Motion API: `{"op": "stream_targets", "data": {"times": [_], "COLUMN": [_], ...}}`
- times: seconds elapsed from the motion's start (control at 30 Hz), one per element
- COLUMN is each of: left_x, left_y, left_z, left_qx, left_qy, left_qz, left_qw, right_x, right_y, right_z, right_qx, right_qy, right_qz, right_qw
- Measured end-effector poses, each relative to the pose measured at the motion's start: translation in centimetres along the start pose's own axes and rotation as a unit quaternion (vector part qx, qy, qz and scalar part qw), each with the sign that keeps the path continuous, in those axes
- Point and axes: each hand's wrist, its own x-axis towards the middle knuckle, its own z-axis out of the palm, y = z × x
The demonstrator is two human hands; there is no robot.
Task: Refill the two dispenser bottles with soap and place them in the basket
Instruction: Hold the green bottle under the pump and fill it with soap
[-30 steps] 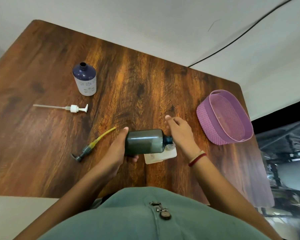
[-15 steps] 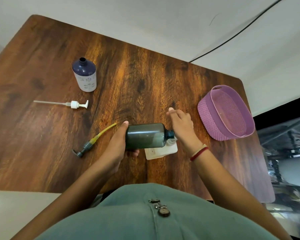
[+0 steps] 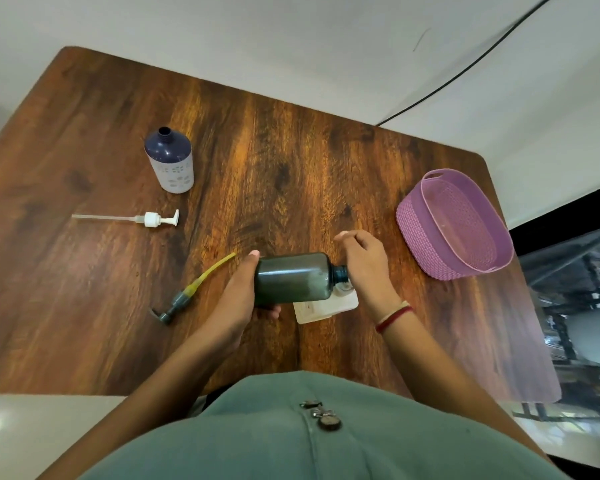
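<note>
Right now everything sits on the wooden tabletop [image 3: 291, 150], and the biggest piece on it is the purple basket [image 3: 417, 233] by the right edge, nothing in it yet.

Next in size is the dark green bottle [image 3: 291, 277], held on its side above the middle of the near edge. The left hand [image 3: 236, 296] wraps its base, thumb over the top and fingers curled underneath. It looks like smooth, stiff plastic, light while low on soap and likely slick if any runs down, so the broad body is the place to grip it, not the narrow neck.

The blue-and-white bottle [image 3: 170, 161] stands upright and uncapped toward the far-left corner, well apart from both hands. I'd expect it to tip easily, being tall and open.

A flat white pouch [image 3: 329, 306] lies under the green bottle's neck. It is soft, I'd guess, and best steadied at its spout. The right hand [image 3: 368, 268] curls over that spot, but whether it pinches the spout I cannot tell.

Smallest are the pumps, both lying loose toward the left edge — the white pump [image 3: 151, 219] beside the blue bottle and the grey pump [image 3: 181, 299] with its yellow tube near the left hand.
</note>
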Motion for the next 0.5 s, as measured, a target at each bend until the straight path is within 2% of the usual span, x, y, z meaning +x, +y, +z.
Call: {"op": "stream_targets", "data": {"times": [0.1, 0.23, 0.33, 0.5], "left_x": [0.0, 0.0, 0.0, 0.0], "left_y": [-0.2, 0.1, 0.3, -0.2], "left_z": [0.1, 0.0, 0.1, 0.3], "left_qx": [-0.003, -0.014, -0.021, -0.009], "left_qy": [-0.005, -0.012, -0.003, 0.018], "left_qz": [-0.014, -0.003, 0.004, -0.011], "left_qw": [1.0, 1.0, 1.0, 1.0], "right_x": [0.0, 0.4, 0.3, 0.1], "right_y": [-0.3, -1.1, -0.6, -0.2], "right_z": [0.0, -0.5, -0.2, 0.2], "right_qx": [-0.021, 0.028, 0.021, -0.01], "right_qy": [-0.022, -0.075, -0.036, -0.033], "right_qz": [0.01, 0.05, 0.008, 0.022], "right_qw": [1.0, 0.996, 0.999, 0.999]}}
